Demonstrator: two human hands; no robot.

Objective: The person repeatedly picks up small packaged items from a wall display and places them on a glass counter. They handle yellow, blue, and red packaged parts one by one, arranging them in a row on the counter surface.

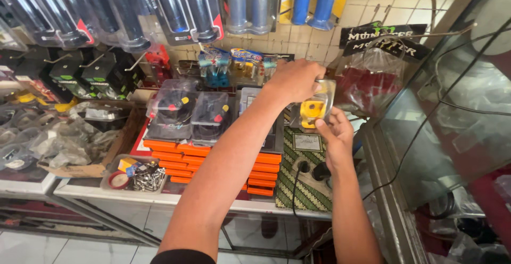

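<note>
Hands meet right of frame centre: I see my left hand [295, 80] curled over the top of a clear packet [318, 104] with a yellow part, my right hand [335, 133] pinching its bottom; packet stands upright.

Both arms were stretched forward; the left hand [294, 80] was closed from above, the right hand [336, 136] gripped from below.

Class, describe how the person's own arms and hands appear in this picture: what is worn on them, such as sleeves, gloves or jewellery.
Both forearms are bare. The left hand and right hand wear no gloves, and no rings, watch or bracelets show. A dark sleeve edge appears at the upper left arm, at the bottom of the frame. No sleeve shows on the right arm.
</note>
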